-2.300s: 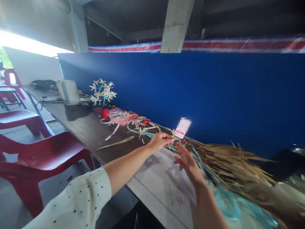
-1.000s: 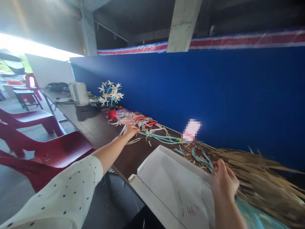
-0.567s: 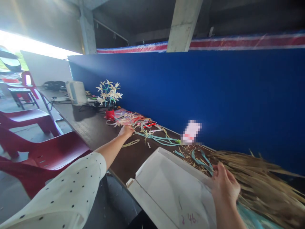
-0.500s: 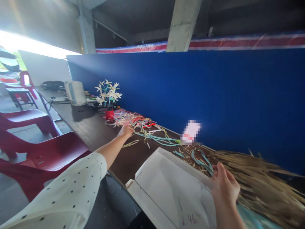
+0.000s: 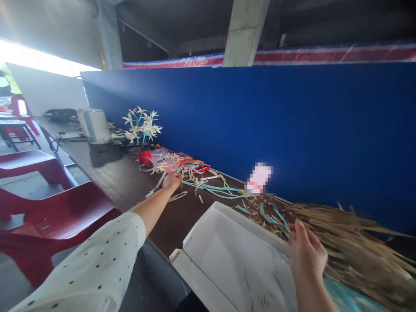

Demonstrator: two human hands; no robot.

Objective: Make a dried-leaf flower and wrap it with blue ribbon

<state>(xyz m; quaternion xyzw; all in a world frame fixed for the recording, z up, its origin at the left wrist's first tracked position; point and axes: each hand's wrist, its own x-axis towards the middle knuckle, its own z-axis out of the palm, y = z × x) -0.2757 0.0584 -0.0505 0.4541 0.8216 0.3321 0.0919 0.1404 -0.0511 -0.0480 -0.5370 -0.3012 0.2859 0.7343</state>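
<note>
So, the blue strips lie on the tabletop, probably for easy reach; our left hand sits curled near their far end, our right hand by dried leaves, and we can't tell if either grips anything.

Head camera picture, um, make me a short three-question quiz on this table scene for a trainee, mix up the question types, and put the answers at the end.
1. True or false: the left hand is nearer the red pot than the right hand is.
2. Multiple choice: which of these lies closest to the right hand?
A) a red chair
B) the dried leaves
C) the white flowers
3. Fill in the missing colour: the long panel behind the table is ____.

Key: 1. True. 2. B. 3. Blue.
</note>
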